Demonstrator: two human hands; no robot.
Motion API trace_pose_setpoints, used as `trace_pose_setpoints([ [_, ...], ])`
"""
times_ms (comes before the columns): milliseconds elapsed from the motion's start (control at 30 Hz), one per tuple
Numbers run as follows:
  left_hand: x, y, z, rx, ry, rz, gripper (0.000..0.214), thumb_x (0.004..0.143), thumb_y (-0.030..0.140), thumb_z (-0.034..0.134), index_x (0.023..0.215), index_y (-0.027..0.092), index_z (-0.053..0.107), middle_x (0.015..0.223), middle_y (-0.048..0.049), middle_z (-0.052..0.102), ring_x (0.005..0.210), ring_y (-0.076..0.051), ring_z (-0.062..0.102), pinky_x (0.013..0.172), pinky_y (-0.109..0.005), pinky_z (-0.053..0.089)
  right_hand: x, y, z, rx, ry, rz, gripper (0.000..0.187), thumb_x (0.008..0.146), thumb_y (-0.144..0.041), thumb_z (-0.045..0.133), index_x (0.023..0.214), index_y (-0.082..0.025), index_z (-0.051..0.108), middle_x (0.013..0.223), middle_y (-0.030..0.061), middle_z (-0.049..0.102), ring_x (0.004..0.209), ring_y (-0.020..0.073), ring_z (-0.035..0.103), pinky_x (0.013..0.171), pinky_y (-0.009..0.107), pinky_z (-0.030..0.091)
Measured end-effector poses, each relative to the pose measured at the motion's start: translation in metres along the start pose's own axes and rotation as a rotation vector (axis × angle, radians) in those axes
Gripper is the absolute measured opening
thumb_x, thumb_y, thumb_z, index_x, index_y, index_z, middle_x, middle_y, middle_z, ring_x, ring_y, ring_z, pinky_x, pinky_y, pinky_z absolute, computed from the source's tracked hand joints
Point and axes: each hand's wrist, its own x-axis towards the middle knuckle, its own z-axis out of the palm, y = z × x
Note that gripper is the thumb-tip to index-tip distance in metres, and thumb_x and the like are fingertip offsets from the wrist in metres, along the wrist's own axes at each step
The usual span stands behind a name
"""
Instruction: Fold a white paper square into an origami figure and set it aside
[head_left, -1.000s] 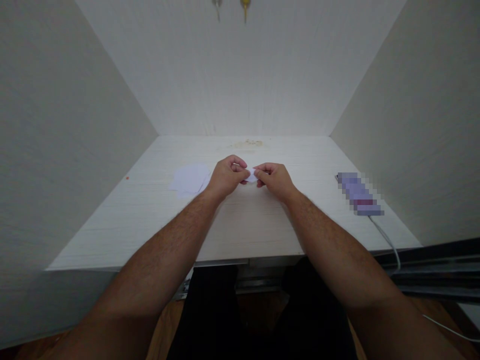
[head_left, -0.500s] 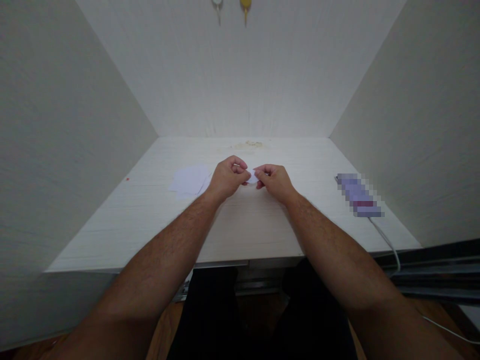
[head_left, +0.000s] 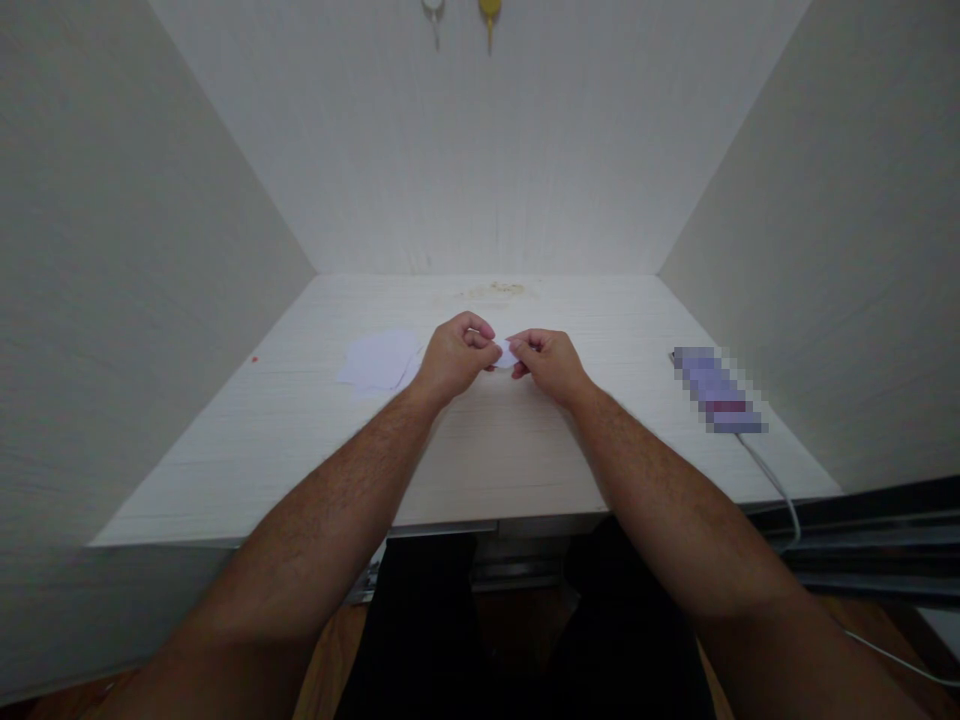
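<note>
Between my two hands is a small piece of white paper (head_left: 505, 357), held just above the desk near its middle. My left hand (head_left: 459, 352) pinches its left side between thumb and fingers. On the other side, my right hand (head_left: 550, 358) grips the right edge, thumb on top. The fingers cover much of the paper, so its full shape and any folds are hidden. Left of my left hand, several loose sheets of white paper (head_left: 377, 360) lie overlapping on the desk.
The white desk (head_left: 495, 460) is boxed in by walls on three sides. A blurred-out purplish device (head_left: 716, 390) lies at the right with a white cable (head_left: 772, 480) running off the front edge. A small red speck (head_left: 255, 359) is at the left; brownish stains (head_left: 499, 289) mark the back.
</note>
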Motion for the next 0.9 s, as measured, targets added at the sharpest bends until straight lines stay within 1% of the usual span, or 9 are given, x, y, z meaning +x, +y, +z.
trace_pose_setpoints([
  [233, 0.001, -0.005, 0.000, 0.022, -0.013, 0.025, 0.024, 0.065, 0.009, 0.071, 0.079, 0.018, 0.054, 0.057, 0.0043, 0.060, 0.049, -0.009, 0.057, 0.049, -0.021, 0.044, -0.001, -0.001, 0.000, 0.012, -0.005, -0.007, 0.021, 0.084, -0.033, 0.059, 0.080, -0.014, 0.068, 0.059, 0.0009, 0.063, 0.048, 0.0106, 0.058, 0.047, 0.021, 0.044],
  [367, 0.002, -0.008, 0.000, 0.022, -0.017, 0.032, 0.025, 0.064, 0.009, 0.071, 0.080, 0.018, 0.054, 0.058, 0.0041, 0.060, 0.050, -0.008, 0.056, 0.048, -0.020, 0.041, -0.002, -0.004, 0.000, -0.002, -0.012, -0.003, 0.022, 0.084, -0.034, 0.059, 0.080, -0.014, 0.067, 0.059, 0.0009, 0.064, 0.049, 0.0109, 0.059, 0.048, 0.022, 0.045],
  [533, 0.002, -0.006, 0.001, 0.011, 0.036, 0.055, 0.027, 0.062, 0.010, 0.071, 0.079, 0.019, 0.051, 0.060, 0.0047, 0.060, 0.050, -0.007, 0.054, 0.048, -0.019, 0.039, -0.006, -0.011, 0.000, -0.047, 0.002, 0.018, 0.021, 0.080, -0.036, 0.064, 0.081, -0.015, 0.066, 0.055, -0.0005, 0.062, 0.049, 0.0108, 0.057, 0.049, 0.022, 0.043],
  [633, 0.002, -0.005, 0.001, 0.024, 0.030, 0.074, 0.027, 0.062, 0.011, 0.071, 0.078, 0.019, 0.051, 0.062, 0.0041, 0.060, 0.053, -0.007, 0.054, 0.049, -0.019, 0.038, -0.008, -0.012, 0.001, -0.090, 0.006, -0.005, 0.020, 0.078, -0.036, 0.065, 0.080, -0.016, 0.065, 0.054, -0.0013, 0.061, 0.048, 0.0103, 0.055, 0.047, 0.021, 0.041],
  [900, 0.001, -0.009, 0.000, 0.098, 0.040, 0.166, 0.027, 0.061, 0.011, 0.070, 0.078, 0.019, 0.050, 0.064, 0.0042, 0.060, 0.056, -0.007, 0.054, 0.052, -0.018, 0.038, -0.005, -0.007, 0.003, -0.220, 0.006, -0.080, 0.018, 0.082, -0.034, 0.057, 0.078, -0.017, 0.063, 0.057, -0.0018, 0.060, 0.053, 0.0113, 0.054, 0.052, 0.023, 0.040],
])
